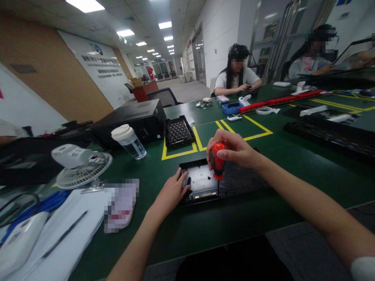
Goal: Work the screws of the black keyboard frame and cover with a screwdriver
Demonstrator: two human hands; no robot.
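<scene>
My right hand is wrapped round the red and black handle of a screwdriver. The screwdriver stands upright, and its tip comes down near the front edge of a black plastic casing on the table. Inside the casing's left part lies a shiny dark panel; a small pale strip sits by the screwdriver's tip. At the casing's left end my left hand rests with fingers spread over the rim and panel. The exact spot under the tip is too small to make out.
Behind the casing is a black tray of small dark pieces. A lidded cup, a white fan, a phone and papers lie left. At right is a long black frame; a co-worker sits across.
</scene>
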